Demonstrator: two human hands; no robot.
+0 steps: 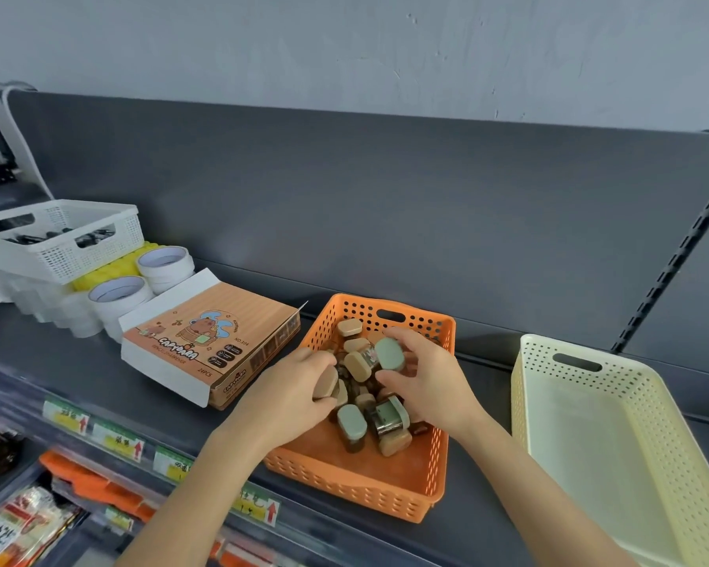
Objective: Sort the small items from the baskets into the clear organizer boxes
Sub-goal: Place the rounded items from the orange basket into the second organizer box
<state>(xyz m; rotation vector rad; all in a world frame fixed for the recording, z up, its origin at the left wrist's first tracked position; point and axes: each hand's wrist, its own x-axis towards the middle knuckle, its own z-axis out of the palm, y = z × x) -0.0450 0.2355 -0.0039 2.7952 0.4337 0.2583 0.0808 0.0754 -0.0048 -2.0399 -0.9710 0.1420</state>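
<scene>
Both hands reach into the orange basket [357, 491] on the shelf [99, 362]. The left hand [299, 386] has its grip round what seem to be tan pencil sharpeners [327, 382]. The right hand [430, 382] pinches a green-capped sharpener [389, 354] above the pile [357, 427]. Further left lies the Capybara sharpener box [205, 337], and to the right a cream basket [549, 403].

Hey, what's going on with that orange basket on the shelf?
A person has both hands in the orange basket of small capped pieces. The left hand holds a tan-capped one, the right hand a green-capped one. A cream basket sits to the right, a Capybara box to the left.
</scene>
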